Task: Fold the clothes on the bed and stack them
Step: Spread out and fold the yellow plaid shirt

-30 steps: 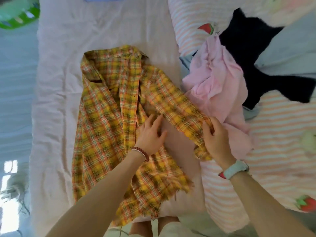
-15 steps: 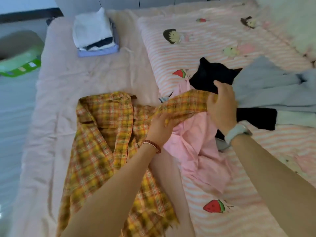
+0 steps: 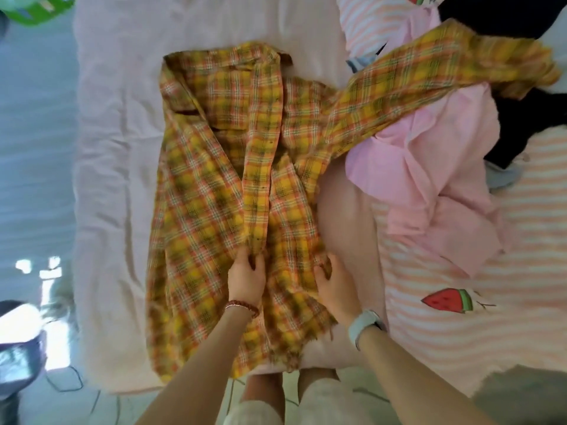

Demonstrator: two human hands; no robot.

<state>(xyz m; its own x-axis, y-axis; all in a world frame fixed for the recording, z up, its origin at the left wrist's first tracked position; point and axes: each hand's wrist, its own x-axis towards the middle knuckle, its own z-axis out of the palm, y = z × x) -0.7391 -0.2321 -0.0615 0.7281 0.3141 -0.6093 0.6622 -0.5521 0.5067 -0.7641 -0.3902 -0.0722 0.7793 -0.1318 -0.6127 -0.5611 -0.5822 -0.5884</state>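
Observation:
A yellow plaid shirt (image 3: 214, 185) lies spread on the pale pink bed sheet (image 3: 116, 148), collar at the far end. Its right sleeve (image 3: 429, 69) stretches out to the right, across a pink garment (image 3: 429, 173). My left hand (image 3: 247, 273) pinches the lower end of the shirt's front placket. My right hand (image 3: 333, 279) grips the right front panel's edge near the hem. A black garment (image 3: 527, 124) lies beyond the pink one at the right.
A striped pink blanket with watermelon prints (image 3: 460, 317) covers the bed's right side. A green basket (image 3: 40, 10) sits on the floor at the top left. The bed's near edge is just in front of my legs.
The right hand let go of the sleeve, which now lies stretched over the pink garment. Both hands came down to the shirt's lower front. The view tilted back down.

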